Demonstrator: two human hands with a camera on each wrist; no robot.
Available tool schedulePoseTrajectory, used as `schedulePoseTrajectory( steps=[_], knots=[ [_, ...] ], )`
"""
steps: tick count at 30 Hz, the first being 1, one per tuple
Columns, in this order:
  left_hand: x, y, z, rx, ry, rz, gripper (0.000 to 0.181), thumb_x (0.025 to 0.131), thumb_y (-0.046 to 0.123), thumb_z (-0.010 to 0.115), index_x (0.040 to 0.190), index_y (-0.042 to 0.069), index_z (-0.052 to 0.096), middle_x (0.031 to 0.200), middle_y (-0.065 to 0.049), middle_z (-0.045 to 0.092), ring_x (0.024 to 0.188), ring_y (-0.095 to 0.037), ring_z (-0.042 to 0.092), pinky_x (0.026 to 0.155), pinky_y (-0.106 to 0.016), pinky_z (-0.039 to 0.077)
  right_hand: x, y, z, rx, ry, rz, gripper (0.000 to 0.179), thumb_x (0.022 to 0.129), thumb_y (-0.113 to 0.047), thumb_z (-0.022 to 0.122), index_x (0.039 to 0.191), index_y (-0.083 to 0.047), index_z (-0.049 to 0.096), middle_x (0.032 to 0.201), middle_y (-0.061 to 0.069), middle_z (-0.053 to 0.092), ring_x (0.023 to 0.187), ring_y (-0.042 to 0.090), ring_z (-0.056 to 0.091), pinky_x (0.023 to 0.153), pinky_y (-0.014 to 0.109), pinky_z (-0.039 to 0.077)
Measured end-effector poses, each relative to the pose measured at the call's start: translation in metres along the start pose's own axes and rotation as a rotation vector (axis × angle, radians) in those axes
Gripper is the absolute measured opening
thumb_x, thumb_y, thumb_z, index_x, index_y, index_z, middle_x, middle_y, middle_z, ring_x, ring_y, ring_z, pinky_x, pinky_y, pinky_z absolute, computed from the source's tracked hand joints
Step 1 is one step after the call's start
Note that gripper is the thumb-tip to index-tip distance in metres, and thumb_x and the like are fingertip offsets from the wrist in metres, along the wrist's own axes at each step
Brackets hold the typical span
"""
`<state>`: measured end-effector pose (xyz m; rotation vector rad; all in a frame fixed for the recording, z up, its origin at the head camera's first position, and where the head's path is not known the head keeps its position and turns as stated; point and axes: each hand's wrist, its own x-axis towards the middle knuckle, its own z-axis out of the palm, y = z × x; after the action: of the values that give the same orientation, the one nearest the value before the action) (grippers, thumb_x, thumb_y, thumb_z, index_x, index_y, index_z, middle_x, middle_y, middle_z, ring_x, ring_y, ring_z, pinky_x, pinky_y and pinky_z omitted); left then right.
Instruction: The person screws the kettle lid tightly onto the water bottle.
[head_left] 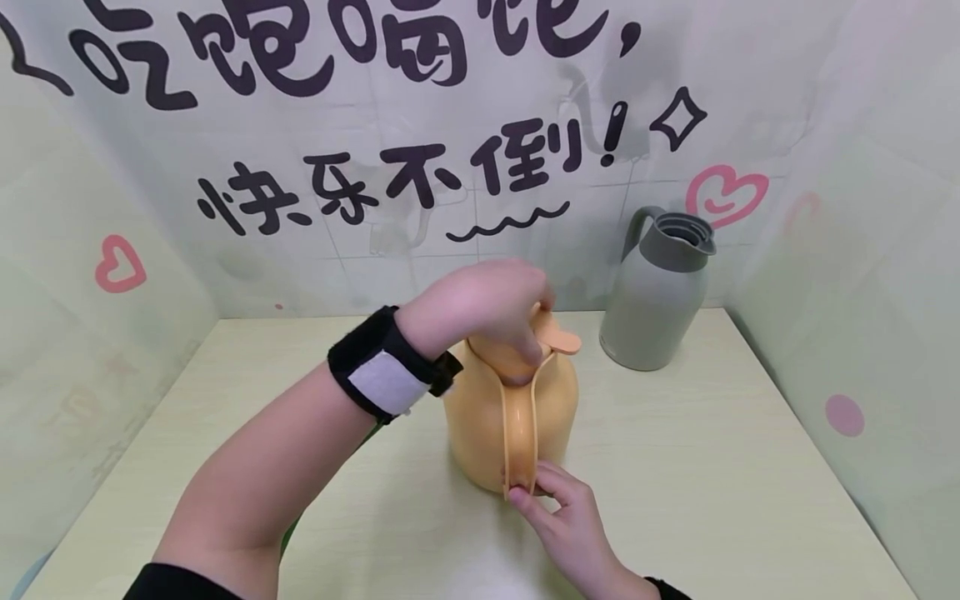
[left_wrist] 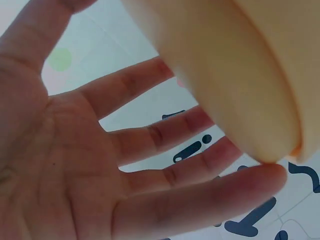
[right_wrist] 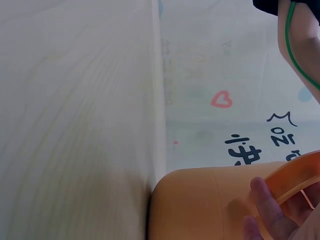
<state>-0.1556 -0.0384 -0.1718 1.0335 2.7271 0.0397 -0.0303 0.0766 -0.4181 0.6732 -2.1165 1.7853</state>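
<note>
A yellow-orange jug (head_left: 558, 417) stands upright on the table, its handle (head_left: 520, 433) toward me. My left hand (head_left: 487, 304) reaches over the top and grips the lid (head_left: 508, 358), with a lighter orange tab (head_left: 561, 337) sticking out to the right. In the left wrist view, the fingers (left_wrist: 150, 137) curve along the lid's rounded side, tips against it. Low on the handle, my right hand (head_left: 573, 525) pinches it between thumb and fingers. The right wrist view shows fingertips (right_wrist: 265, 197) at the handle's edge, beside the jug's body.
A grey jug (head_left: 652, 304) with a dark open top stands at the back right of the pale wooden table (head_left: 697, 467). Behind it rises a white backdrop (head_left: 300, 279) with black lettering. Similar side walls (head_left: 840, 275) bound the table left and right.
</note>
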Motion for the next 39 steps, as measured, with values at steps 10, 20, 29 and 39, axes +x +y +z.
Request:
schedulePoseTrajectory(
  steps=[10, 20, 29, 39],
  knots=[
    [0.000, -0.001, -0.003, -0.016, -0.053, 0.031, 0.024, 0.070, 0.018, 0.077, 0.092, 0.012, 0.068, 0.085, -0.002, 0.053, 0.082, -0.017, 0.047, 0.064, -0.026, 0.038, 0.000, 0.001, 0.000, -0.001, 0.001, -0.008, 0.018, 0.082, 0.008, 0.068, 0.094, -0.006, 0.070, 0.093, 0.007, 0.067, 0.081, 0.011, 0.060, 0.068, 0.029, 0.049],
    [0.000, -0.009, -0.001, -0.065, -0.080, 0.107, 0.040, 0.070, 0.014, 0.078, 0.108, 0.012, 0.069, 0.097, -0.002, 0.057, 0.087, -0.018, 0.050, 0.070, -0.026, 0.041, 0.001, 0.002, 0.000, 0.005, 0.001, -0.022, 0.015, 0.083, 0.005, 0.068, 0.092, -0.006, 0.070, 0.092, 0.005, 0.066, 0.081, 0.012, 0.059, 0.069, 0.028, 0.049],
    [-0.002, -0.013, -0.003, -0.051, -0.075, 0.171, 0.052, 0.070, 0.022, 0.079, 0.120, 0.011, 0.066, 0.109, -0.004, 0.058, 0.094, -0.018, 0.052, 0.079, -0.027, 0.044, 0.002, 0.000, 0.000, -0.001, -0.004, -0.007, 0.013, 0.084, 0.004, 0.068, 0.092, -0.006, 0.070, 0.091, 0.003, 0.066, 0.081, 0.012, 0.058, 0.069, 0.028, 0.049],
    [-0.004, -0.014, -0.005, -0.042, -0.085, 0.208, 0.053, 0.071, 0.024, 0.080, 0.121, 0.012, 0.066, 0.108, -0.002, 0.055, 0.095, -0.019, 0.050, 0.079, -0.028, 0.042, 0.003, -0.002, -0.001, -0.010, -0.016, 0.010, 0.014, 0.083, 0.003, 0.069, 0.091, -0.010, 0.070, 0.090, 0.000, 0.065, 0.081, 0.012, 0.058, 0.069, 0.028, 0.049]
  ],
)
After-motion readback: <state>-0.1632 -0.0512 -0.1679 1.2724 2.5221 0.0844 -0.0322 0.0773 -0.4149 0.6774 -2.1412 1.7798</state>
